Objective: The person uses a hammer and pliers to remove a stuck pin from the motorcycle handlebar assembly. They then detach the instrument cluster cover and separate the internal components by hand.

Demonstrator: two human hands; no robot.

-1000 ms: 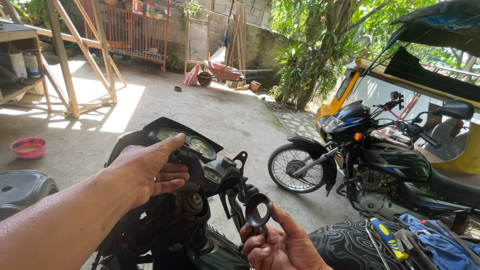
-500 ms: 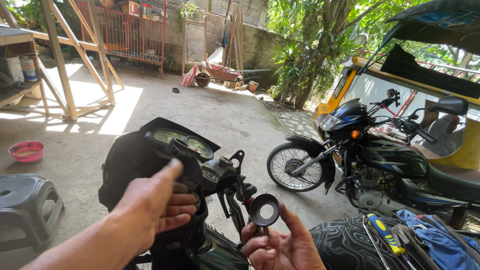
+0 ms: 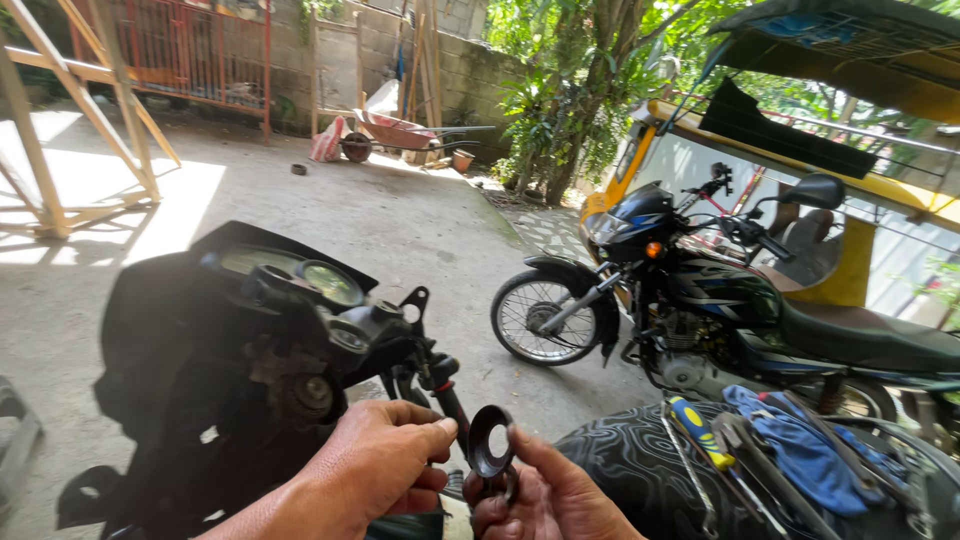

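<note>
My right hand (image 3: 545, 495) holds a black ring-shaped part (image 3: 490, 442) upright by its lower stem, at the bottom centre of the view. My left hand (image 3: 385, 465) is just left of it, with thumb and fingertip pinched at the ring's left edge. Right behind the hands is the front of a stripped motorcycle: a black instrument cluster (image 3: 290, 285) with round gauges, a bare bracket (image 3: 412, 305) and a handlebar stub (image 3: 445, 395). A patterned black seat (image 3: 640, 465) lies to the right of my hands.
A yellow-and-blue handled screwdriver (image 3: 697, 430), a blue rag (image 3: 800, 445) and metal tools lie on the seat. A parked black motorcycle (image 3: 700, 290) stands beside a yellow sidecar (image 3: 850, 230) on the right. Concrete yard, wooden frame (image 3: 90, 120) and wheelbarrow (image 3: 395, 132) lie beyond.
My left hand came off the instrument cluster and dropped down to the ring held in my right hand. The view shifted right and lower.
</note>
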